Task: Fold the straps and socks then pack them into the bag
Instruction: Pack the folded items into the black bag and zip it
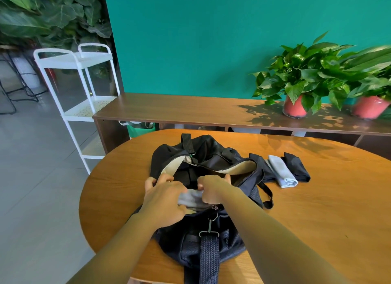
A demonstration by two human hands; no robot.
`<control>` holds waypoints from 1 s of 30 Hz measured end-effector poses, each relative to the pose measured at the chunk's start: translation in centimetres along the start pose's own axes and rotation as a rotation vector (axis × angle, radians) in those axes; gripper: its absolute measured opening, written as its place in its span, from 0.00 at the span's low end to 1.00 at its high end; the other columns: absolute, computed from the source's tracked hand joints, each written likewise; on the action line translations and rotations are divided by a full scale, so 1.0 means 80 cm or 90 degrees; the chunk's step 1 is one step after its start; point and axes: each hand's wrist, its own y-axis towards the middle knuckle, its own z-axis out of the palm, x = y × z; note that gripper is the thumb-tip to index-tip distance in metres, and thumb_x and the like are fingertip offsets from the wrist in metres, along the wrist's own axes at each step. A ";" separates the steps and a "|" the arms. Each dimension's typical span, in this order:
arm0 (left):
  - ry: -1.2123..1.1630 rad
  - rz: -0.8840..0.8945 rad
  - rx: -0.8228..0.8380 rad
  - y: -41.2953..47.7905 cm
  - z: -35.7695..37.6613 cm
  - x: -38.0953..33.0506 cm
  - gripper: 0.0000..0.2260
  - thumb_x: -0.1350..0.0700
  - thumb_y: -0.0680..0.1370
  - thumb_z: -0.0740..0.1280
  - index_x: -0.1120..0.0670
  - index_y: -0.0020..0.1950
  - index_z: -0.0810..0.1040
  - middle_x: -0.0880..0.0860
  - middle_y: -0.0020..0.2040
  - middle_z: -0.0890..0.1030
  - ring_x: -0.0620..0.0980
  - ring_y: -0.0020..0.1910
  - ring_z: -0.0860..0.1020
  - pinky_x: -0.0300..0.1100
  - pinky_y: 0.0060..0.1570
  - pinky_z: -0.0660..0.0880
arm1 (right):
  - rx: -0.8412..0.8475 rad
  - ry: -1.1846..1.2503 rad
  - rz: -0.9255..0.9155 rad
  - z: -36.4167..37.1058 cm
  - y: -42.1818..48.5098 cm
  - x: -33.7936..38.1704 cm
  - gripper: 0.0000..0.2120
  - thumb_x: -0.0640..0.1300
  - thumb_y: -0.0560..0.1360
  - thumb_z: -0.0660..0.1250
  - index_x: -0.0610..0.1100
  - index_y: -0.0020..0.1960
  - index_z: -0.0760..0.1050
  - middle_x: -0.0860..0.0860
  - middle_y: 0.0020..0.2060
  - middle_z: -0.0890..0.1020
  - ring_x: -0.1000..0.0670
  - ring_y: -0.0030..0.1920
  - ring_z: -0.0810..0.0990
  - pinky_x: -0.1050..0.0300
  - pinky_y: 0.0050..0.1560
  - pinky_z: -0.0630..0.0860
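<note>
At the bag's near-left rim, your left hand (pixel 164 201) curls its fingers over one end of a grey sock (pixel 190 199). Your right hand (pixel 211 188) is clenched on the other end, pinching the cloth just above the open zip. The sock hangs between both hands over the mouth of the bag (pixel 213 154), which lies unzipped and sagging in the middle of the round desk (pixel 317 209).

The sock looks light and limp. It will likely flop open unless you keep both ends pinched, or fold it in half and grip the fold as you push it in. The bag's soft walls probably give way under pressure, so hold the rim open with spare fingers.

At the bag's near end, a woven strap (pixel 209 256) runs from a metal clip. It seems stiffer than the socks, and the clip is the firm place to take hold.

Just right of the bag, a folded pale sock (pixel 282 171) and a folded dark sock (pixel 296 167) lie side by side and touching. They are best lifted by the folded ends.
</note>
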 end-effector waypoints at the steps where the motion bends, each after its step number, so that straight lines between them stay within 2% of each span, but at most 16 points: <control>1: -0.003 -0.004 0.013 0.000 0.000 0.000 0.16 0.51 0.71 0.63 0.44 0.58 0.76 0.40 0.50 0.76 0.41 0.68 0.61 0.46 0.59 0.49 | -0.004 -0.012 -0.016 -0.002 0.000 -0.003 0.17 0.36 0.74 0.58 0.48 0.61 0.72 0.48 0.56 0.78 0.42 0.60 0.73 0.38 0.68 0.49; 5: 0.016 0.000 0.065 0.001 0.002 0.003 0.15 0.51 0.72 0.62 0.45 0.58 0.77 0.40 0.50 0.73 0.41 0.68 0.60 0.45 0.57 0.46 | -0.014 -0.017 -0.018 -0.003 0.003 -0.019 0.16 0.37 0.75 0.56 0.47 0.60 0.72 0.48 0.54 0.78 0.42 0.58 0.73 0.35 0.68 0.50; 8: 0.054 0.010 0.099 0.003 0.009 0.002 0.10 0.53 0.71 0.59 0.51 0.47 0.77 0.45 0.44 0.78 0.43 0.63 0.63 0.46 0.56 0.46 | -0.014 -0.055 0.008 0.006 0.005 -0.018 0.15 0.37 0.75 0.58 0.46 0.61 0.71 0.47 0.55 0.78 0.41 0.58 0.73 0.38 0.67 0.54; 10: 0.061 0.018 0.133 0.007 0.012 0.000 0.08 0.54 0.72 0.59 0.53 0.45 0.77 0.46 0.44 0.78 0.44 0.61 0.63 0.49 0.58 0.45 | -0.058 -0.087 0.036 0.014 0.008 -0.017 0.13 0.38 0.75 0.59 0.46 0.59 0.71 0.46 0.56 0.77 0.41 0.59 0.74 0.42 0.62 0.61; 13: 0.056 0.016 0.180 0.013 0.010 -0.003 0.10 0.55 0.74 0.60 0.51 0.49 0.80 0.46 0.51 0.79 0.46 0.62 0.61 0.52 0.63 0.41 | -0.135 -0.101 0.083 0.019 0.007 -0.014 0.16 0.38 0.75 0.62 0.44 0.62 0.69 0.43 0.60 0.75 0.40 0.61 0.73 0.47 0.59 0.67; 17: 0.068 0.012 0.214 0.020 0.010 0.001 0.07 0.53 0.74 0.59 0.47 0.41 0.76 0.46 0.53 0.76 0.53 0.65 0.61 0.58 0.69 0.39 | -0.263 -0.112 0.062 0.021 -0.004 -0.009 0.13 0.38 0.74 0.64 0.43 0.58 0.70 0.44 0.56 0.77 0.42 0.58 0.75 0.51 0.52 0.68; 19: 0.069 -0.007 0.230 0.021 0.008 0.000 0.11 0.54 0.74 0.59 0.43 0.50 0.79 0.47 0.57 0.75 0.54 0.67 0.60 0.60 0.70 0.39 | -0.217 -0.108 0.013 0.030 -0.009 -0.008 0.10 0.42 0.75 0.62 0.46 0.56 0.71 0.46 0.54 0.79 0.42 0.58 0.74 0.49 0.53 0.66; 21: 0.076 -0.016 0.206 0.020 0.002 -0.005 0.16 0.55 0.75 0.59 0.44 0.59 0.79 0.48 0.57 0.75 0.53 0.67 0.60 0.59 0.70 0.39 | -0.150 -0.110 -0.023 0.037 -0.013 -0.011 0.09 0.45 0.76 0.61 0.48 0.55 0.72 0.46 0.54 0.79 0.42 0.58 0.72 0.46 0.55 0.63; 24: 0.070 -0.033 0.143 0.019 -0.006 -0.005 0.16 0.57 0.76 0.58 0.45 0.58 0.80 0.47 0.56 0.75 0.52 0.67 0.59 0.56 0.69 0.41 | -0.175 -0.114 -0.073 0.025 -0.023 -0.019 0.08 0.42 0.76 0.59 0.47 0.52 0.76 0.47 0.51 0.79 0.43 0.56 0.71 0.46 0.56 0.63; 27: 0.051 -0.058 0.105 0.016 -0.013 -0.006 0.17 0.57 0.78 0.58 0.41 0.59 0.78 0.47 0.59 0.73 0.54 0.69 0.57 0.52 0.69 0.45 | -0.283 0.035 -0.170 0.005 -0.043 -0.034 0.09 0.40 0.76 0.58 0.47 0.45 0.77 0.48 0.42 0.80 0.43 0.47 0.74 0.52 0.45 0.68; 30: 0.060 -0.025 0.064 0.018 -0.017 -0.015 0.19 0.58 0.77 0.57 0.39 0.60 0.78 0.44 0.57 0.75 0.50 0.66 0.63 0.49 0.64 0.47 | -0.393 0.284 -0.165 -0.009 -0.070 -0.077 0.08 0.41 0.76 0.62 0.47 0.44 0.80 0.51 0.37 0.82 0.49 0.39 0.79 0.55 0.37 0.75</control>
